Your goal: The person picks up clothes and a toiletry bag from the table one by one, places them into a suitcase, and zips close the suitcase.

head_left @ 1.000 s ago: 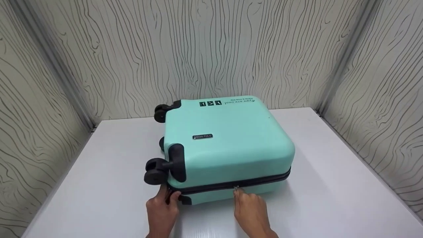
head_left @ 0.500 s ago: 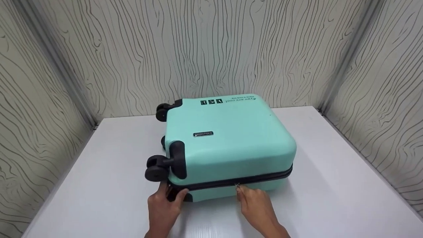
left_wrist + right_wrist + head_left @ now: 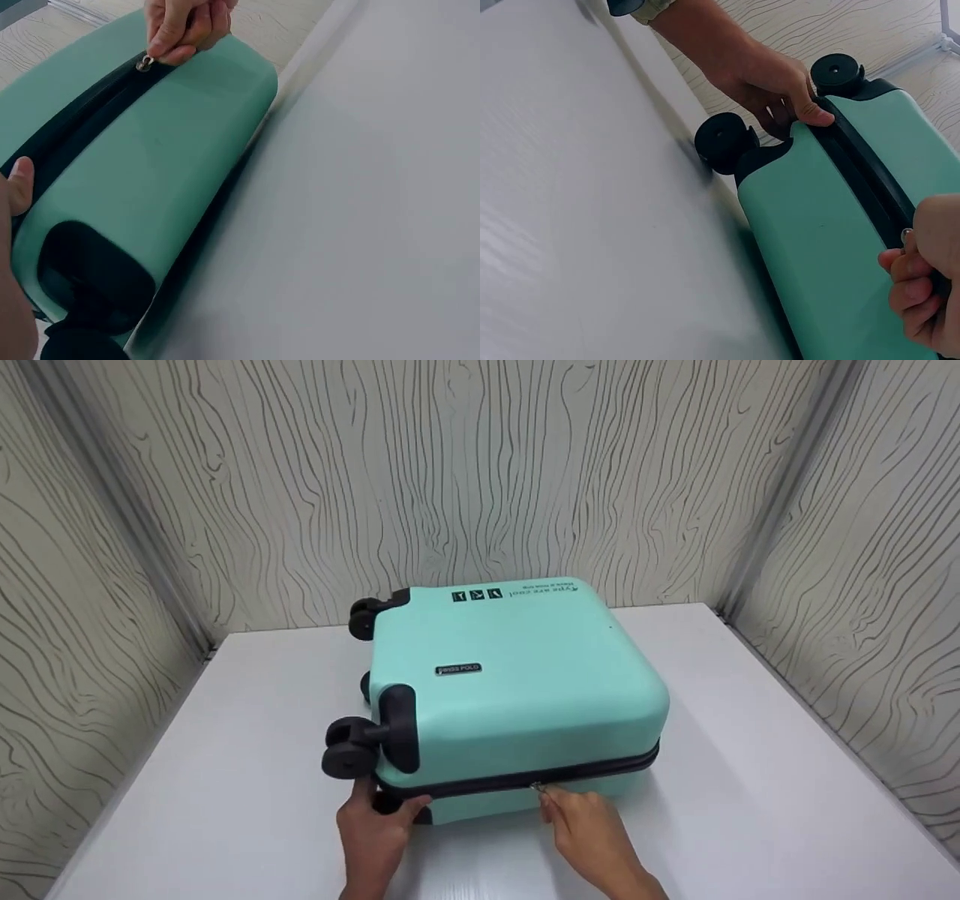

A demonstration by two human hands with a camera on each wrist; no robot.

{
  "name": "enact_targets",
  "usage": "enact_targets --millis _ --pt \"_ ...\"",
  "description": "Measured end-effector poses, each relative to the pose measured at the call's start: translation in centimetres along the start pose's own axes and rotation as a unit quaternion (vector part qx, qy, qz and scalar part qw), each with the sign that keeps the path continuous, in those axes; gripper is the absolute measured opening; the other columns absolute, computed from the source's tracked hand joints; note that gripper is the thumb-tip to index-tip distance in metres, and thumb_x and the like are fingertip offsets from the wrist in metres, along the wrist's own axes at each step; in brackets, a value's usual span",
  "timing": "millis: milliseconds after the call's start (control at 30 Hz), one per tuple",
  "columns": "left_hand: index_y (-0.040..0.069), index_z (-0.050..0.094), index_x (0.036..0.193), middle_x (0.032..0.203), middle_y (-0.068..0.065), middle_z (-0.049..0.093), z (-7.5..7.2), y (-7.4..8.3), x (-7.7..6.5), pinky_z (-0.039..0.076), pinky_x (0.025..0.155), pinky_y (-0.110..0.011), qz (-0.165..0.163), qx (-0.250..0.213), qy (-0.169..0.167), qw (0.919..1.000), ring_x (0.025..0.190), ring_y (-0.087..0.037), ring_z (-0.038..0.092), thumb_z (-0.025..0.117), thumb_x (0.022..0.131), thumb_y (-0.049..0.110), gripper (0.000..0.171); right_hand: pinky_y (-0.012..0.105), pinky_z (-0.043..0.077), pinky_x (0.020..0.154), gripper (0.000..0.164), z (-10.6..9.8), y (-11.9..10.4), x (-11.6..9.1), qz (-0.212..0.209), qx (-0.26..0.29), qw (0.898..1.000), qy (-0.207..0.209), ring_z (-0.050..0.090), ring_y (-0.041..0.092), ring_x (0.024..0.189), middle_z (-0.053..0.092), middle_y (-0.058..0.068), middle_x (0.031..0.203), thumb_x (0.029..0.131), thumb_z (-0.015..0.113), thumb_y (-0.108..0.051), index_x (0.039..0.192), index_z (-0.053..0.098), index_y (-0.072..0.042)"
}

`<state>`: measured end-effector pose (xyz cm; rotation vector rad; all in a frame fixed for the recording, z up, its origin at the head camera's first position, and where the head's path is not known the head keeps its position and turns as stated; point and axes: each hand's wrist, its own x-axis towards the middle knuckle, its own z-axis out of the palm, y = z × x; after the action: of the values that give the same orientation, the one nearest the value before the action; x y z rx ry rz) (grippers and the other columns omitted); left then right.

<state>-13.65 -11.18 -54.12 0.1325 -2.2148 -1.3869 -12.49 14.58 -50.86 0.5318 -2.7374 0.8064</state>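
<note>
A mint-green hard-shell suitcase [image 3: 517, 660] lies flat, its black caster wheels pointing left. Along its near side runs a black zipper band [image 3: 480, 786]. At the near wheel corner my left hand [image 3: 375, 825] grips the case, thumb on the band and the other fingers partly hidden behind the corner. The right wrist view also shows that left hand [image 3: 769, 86] between two wheels. My right hand [image 3: 589, 829] pinches the metal zipper pull [image 3: 536, 786] near the middle of the near side. In the left wrist view the pull [image 3: 144, 64] sticks out from the fingertips.
The suitcase rests on a white table [image 3: 247, 780]. Pale wood-grain panels [image 3: 480, 472] enclose it at the back and both sides. One near caster wheel [image 3: 350, 750] juts out just above my left hand.
The left thumb has slid rightward along the band from the corner. My right hand has turned, its wrist swinging right, while the zipper pull stays at about the same spot.
</note>
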Motion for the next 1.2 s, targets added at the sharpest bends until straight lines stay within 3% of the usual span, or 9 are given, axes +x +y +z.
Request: enact_targets --millis 200,400,533,700,833,1067,1200 --pt "0.011 0.057 0.123 0.116 -0.006 0.066 0.0 -0.3 -0.3 0.045 0.067 -0.014 0.034 -0.037 0.045 0.9977 0.072 -0.010 0.059 0.089 0.056 0.016 0.075 0.019 0.034 0.045 0.030 0.2 -0.5 0.0 0.014 -0.013 1.000 -0.003 0.040 -0.002 0.048 0.052 -0.010 0.056 0.095 0.051 -0.014 0.066 0.057 -0.014" --pt "0.011 0.064 0.105 0.093 -0.001 0.071 -0.3 -0.1 -0.5 0.049 0.058 -0.018 0.030 -0.077 0.073 0.9939 0.066 -0.008 0.061 0.091 0.053 0.012 0.059 0.020 0.029 0.042 0.034 0.6 -1.1 0.1 0.031 -0.023 0.999 -0.005 0.034 0.001 0.044 0.041 -0.012 0.051 0.096 0.050 -0.016 0.062 0.051 -0.017" --pt "0.010 0.065 0.101 0.087 -0.002 0.072 -0.2 0.1 -0.5 0.050 0.060 -0.018 0.043 -0.090 0.078 0.9919 0.069 -0.008 0.063 0.090 0.054 0.014 0.054 0.019 0.030 0.042 0.034 0.6 -1.1 0.3 0.034 0.017 0.999 -0.005 0.034 0.000 0.045 0.045 -0.010 0.052 0.096 0.049 -0.014 0.063 0.053 -0.016" --pt "0.009 0.063 0.109 0.095 -0.008 0.072 0.2 0.0 -0.3 0.049 0.060 -0.016 0.070 -0.064 0.074 0.9927 0.068 -0.008 0.064 0.090 0.055 0.018 0.061 0.018 0.034 0.044 0.034 0.1 -0.7 0.7 0.047 0.121 0.992 0.002 0.035 -0.001 0.047 0.048 -0.007 0.055 0.097 0.047 -0.012 0.063 0.054 -0.013" --pt "0.006 0.059 0.116 0.097 -0.010 0.072 0.1 -0.2 -0.2 0.048 0.062 -0.014 0.104 -0.012 0.073 0.9917 0.067 -0.006 0.064 0.089 0.056 0.025 0.070 0.019 0.035 0.045 0.035 -0.2 -0.8 1.0 0.041 0.167 0.985 0.006 0.034 -0.001 0.047 0.044 -0.008 0.054 0.097 0.048 -0.011 0.062 0.053 -0.013" --pt "0.006 0.057 0.119 0.095 -0.010 0.072 0.1 -0.8 -0.1 0.048 0.062 -0.013 0.138 0.028 0.071 0.9875 0.065 -0.007 0.064 0.089 0.056 0.029 0.074 0.018 0.034 0.044 0.035 0.2 -0.6 0.9 0.037 0.173 0.984 0.035 0.034 -0.002 0.046 0.042 -0.008 0.053 0.097 0.048 -0.013 0.062 0.052 -0.014" --pt "0.005 0.058 0.118 0.091 -0.005 0.072 -0.2 -0.8 0.0 0.048 0.061 -0.014 0.171 0.026 0.076 0.9820 0.064 -0.004 0.062 0.089 0.057 0.027 0.071 0.016 0.030 0.041 0.035 0.9 -0.8 0.7 0.002 0.110 0.991 0.077 0.030 -0.004 0.044 0.045 -0.009 0.053 0.097 0.048 -0.012 0.062 0.050 -0.016"
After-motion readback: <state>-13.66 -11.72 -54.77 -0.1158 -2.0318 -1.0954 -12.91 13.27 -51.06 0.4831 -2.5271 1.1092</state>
